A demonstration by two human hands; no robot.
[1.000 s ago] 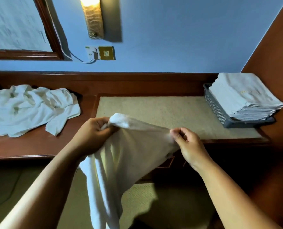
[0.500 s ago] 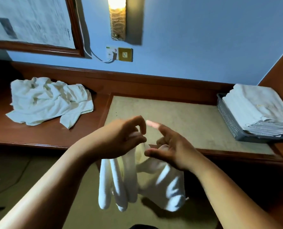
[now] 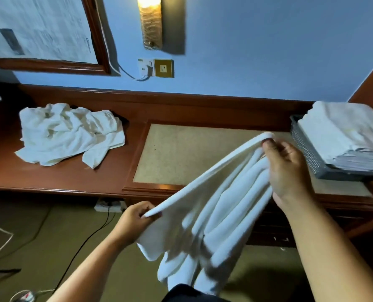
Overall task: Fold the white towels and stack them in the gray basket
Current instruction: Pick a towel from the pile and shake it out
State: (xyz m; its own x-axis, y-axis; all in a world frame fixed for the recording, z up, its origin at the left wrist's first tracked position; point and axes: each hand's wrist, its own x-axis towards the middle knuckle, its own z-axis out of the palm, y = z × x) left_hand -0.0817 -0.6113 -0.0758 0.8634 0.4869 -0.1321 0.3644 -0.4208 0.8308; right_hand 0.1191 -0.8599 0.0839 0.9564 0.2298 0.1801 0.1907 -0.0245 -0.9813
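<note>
White towel (image 3: 214, 210) held in the air before the surface (image 3: 192, 153), its bulk hanging in loose folds; left grip (image 3: 135, 221) pinches one end of the top hem, low and near the body; right grip (image 3: 288, 168) pinches the other end, higher and farther out; the hem thus rises rightward. Gray basket (image 3: 307, 153), bearing a folded stack (image 3: 342, 131), lies near the right grip, the closer one; crumpled pile (image 3: 68, 134) well apart at left. Framed sheet (image 3: 39, 25): print illegible; no brand seen.

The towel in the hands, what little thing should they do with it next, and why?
Probably spread the towel and lay it flat on the tan desk pad: the left hand and right hand each pinch its top edge, but it hangs bunched.
</note>
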